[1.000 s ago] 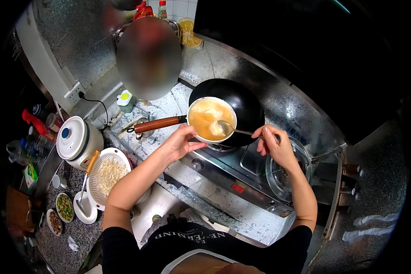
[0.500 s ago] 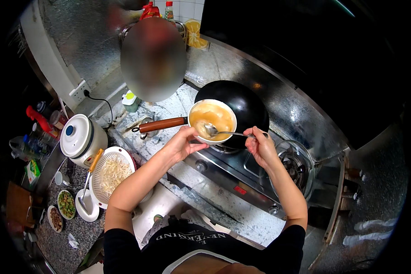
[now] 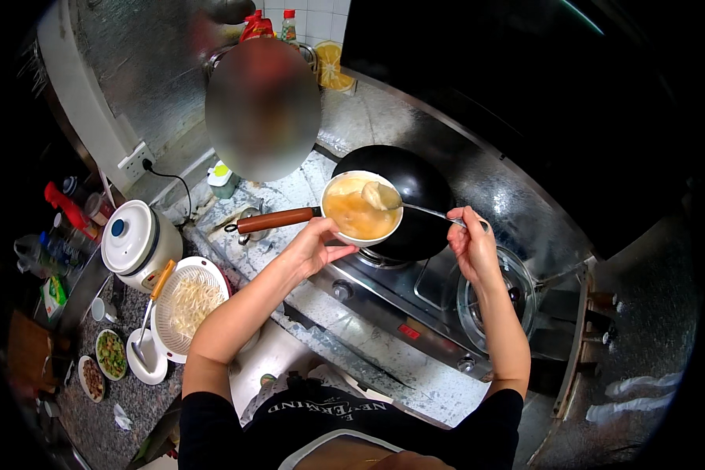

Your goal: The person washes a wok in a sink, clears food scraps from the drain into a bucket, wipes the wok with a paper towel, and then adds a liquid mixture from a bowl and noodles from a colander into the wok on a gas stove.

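My left hand (image 3: 319, 246) grips the lower left edge of a white bowl (image 3: 370, 244), its fingers closed on the rim and side. Inside is a frothy orange-yellow liquid (image 3: 351, 213). A metal spoon (image 3: 429, 211) is pinched by its handle in my right hand (image 3: 473, 244). The spoon's head, coated with pale liquid, shows over the bowl's upper right part. Under and behind the bowl sits a black wok (image 3: 428, 178) on the stove, its brown wooden handle (image 3: 278, 220) pointing left.
A glass lid (image 3: 531, 291) lies over the right burner of the gas stove (image 3: 368, 291). Left on the counter stand a white lidded pot (image 3: 131, 235), a colander (image 3: 161, 329) of pale sprouts, a spatula (image 3: 150, 310) on a plate (image 3: 153, 374), and dishes of chopped food (image 3: 111, 354).
My right hand has moved right, bringing the spoon's head up from the liquid toward the bowl's upper right. My left hand holds the bowl in nearly the same place.
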Available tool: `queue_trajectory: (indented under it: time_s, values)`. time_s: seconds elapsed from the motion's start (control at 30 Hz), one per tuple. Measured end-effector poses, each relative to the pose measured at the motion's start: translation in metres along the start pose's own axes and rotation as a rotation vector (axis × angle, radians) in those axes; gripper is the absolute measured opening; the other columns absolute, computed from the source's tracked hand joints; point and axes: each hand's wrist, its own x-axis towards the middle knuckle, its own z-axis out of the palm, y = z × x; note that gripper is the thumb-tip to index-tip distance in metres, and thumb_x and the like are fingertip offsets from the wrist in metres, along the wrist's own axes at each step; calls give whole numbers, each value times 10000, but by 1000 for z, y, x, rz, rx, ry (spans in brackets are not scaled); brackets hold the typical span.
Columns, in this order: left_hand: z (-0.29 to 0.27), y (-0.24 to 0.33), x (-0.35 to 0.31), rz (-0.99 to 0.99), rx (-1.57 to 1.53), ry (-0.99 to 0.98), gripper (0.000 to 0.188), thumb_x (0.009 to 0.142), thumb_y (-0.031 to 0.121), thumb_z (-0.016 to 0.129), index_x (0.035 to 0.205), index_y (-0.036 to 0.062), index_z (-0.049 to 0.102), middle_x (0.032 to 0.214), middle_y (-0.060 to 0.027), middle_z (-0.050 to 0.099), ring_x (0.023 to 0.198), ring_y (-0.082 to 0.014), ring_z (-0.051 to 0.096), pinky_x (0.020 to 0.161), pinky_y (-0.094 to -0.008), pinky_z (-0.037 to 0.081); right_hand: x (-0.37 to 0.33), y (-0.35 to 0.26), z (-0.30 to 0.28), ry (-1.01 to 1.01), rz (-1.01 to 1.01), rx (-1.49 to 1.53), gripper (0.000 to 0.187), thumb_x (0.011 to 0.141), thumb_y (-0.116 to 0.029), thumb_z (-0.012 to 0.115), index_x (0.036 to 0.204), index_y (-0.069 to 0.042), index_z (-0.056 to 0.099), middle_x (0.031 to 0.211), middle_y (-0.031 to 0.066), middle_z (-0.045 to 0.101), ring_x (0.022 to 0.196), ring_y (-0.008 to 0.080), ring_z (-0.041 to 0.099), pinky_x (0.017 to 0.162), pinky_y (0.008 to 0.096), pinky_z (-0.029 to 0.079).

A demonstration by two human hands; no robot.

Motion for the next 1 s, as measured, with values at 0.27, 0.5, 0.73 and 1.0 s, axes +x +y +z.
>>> queue_trajectory:
  time_s: [0.27, 0.5, 0.73, 1.0]
  values:
    - [0, -2, 13, -35, -60, -22, 465, 691, 66, 528, 1116, -37, 372, 1074, -193, 403, 871, -409, 556, 760, -368, 517, 11, -1, -5, -20, 33, 76, 298, 907, -255, 389, 882, 7, 528, 566, 65, 543, 424, 82, 455, 415, 175, 373]
    - [9, 1, 15, -30, -57, -9, 486, 685, 71, 531, 1119, -53, 351, 1069, -213, 389, 856, -413, 556, 741, -370, 524, 23, -8, -11, -14, -9, 91, 283, 911, -229, 378, 883, 10, 527, 576, 70, 548, 429, 78, 460, 418, 177, 378]
    - [16, 6, 30, -36, -66, 24, 516, 672, 69, 529, 1123, -67, 317, 1060, -227, 387, 847, -411, 553, 724, -364, 530, 39, -22, -15, -13, -39, 65, 283, 914, -224, 370, 890, 12, 523, 578, 64, 548, 433, 76, 465, 421, 174, 380]
    - [14, 11, 33, -34, -74, 55, 524, 668, 66, 524, 1130, -61, 312, 1052, -231, 394, 857, -419, 545, 719, -358, 532, 58, -29, -35, -7, -56, 159, 277, 912, -218, 372, 909, 19, 517, 587, 58, 555, 447, 74, 483, 405, 162, 387]
